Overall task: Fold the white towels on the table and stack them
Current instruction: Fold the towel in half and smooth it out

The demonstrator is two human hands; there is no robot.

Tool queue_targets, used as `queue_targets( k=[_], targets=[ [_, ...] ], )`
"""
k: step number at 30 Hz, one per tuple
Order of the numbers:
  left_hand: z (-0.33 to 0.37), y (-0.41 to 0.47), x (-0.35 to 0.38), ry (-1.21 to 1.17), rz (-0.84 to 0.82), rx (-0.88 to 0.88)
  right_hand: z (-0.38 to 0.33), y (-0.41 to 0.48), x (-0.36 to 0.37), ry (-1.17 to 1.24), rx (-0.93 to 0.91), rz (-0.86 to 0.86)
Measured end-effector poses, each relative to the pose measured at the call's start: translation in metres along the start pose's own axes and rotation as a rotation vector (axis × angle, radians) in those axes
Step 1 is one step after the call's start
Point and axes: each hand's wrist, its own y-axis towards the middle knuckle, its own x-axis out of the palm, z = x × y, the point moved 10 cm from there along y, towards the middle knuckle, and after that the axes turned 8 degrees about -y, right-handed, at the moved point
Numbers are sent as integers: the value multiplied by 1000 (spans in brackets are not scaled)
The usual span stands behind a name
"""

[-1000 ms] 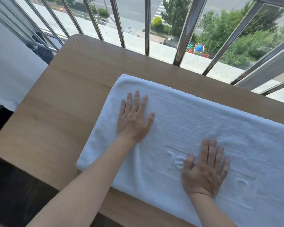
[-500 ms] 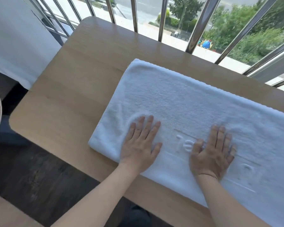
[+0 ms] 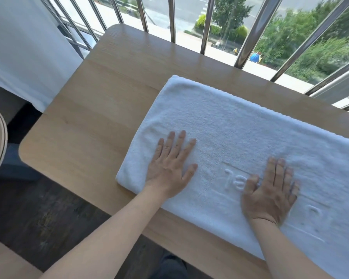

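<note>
Head view showed both hands, left hand (image 3: 170,168) and right hand (image 3: 270,192), fingers spread flat on the soft, limp folded towel (image 3: 240,137) along the tabletop (image 3: 93,121) near edge, best taken by its left-end corners.

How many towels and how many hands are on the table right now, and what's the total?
white towel: 1
hands: 2, the left hand and the right hand, both flat on the white towel
total on the table: 3
</note>
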Motion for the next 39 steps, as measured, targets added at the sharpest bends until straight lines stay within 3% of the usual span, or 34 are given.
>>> queue_targets(
  k=[12, 15, 19, 21, 30, 33, 39],
  targets=[
    [-78, 85, -46, 6, 75, -169, -2, 1, -1, -12, 4, -3],
    [-65, 64, -42, -39, 110, -218, -1, 1, -1, -18, 3, -19],
    [-23, -14, -7, -41, 70, -53, -1, 1, 0, -6, 8, -20],
    [-35, -42, 1, -15, 53, -69, -2, 0, -1, 3, 6, -19],
    [-57, -47, -5, 39, 67, -177, -7, -1, 0, -35, -14, -65],
    [-33, -39, 3, 8, 63, -168, -6, -2, 1, -36, -4, -70],
    [85, -13, 33, -21, -16, 137, 0, -2, -1, 83, -37, -74]
  ],
)
